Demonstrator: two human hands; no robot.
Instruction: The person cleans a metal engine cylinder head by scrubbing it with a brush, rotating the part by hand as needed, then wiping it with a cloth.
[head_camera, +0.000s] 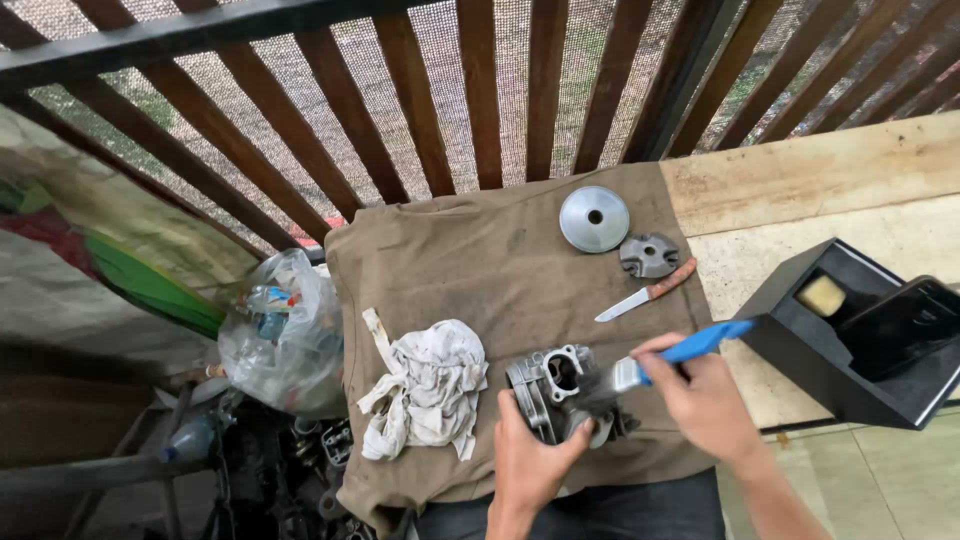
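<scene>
A grey metal engine part (556, 385) with a round opening rests on a brown cloth (490, 260) near the front edge. My left hand (528, 462) grips the part from below and steadies it. My right hand (700, 392) holds a blue-handled brush (668, 356), and its dark bristles touch the part's right side. A crumpled white rag (425, 388) lies just left of the part.
A round metal disc (594, 218), a smaller grey ridged plate (648, 255) and a knife (645, 292) lie at the cloth's far right. A black box (800, 350) holding a yellow sponge and a dark device sits on the right. A plastic bag (285, 335) hangs left; wooden railing behind.
</scene>
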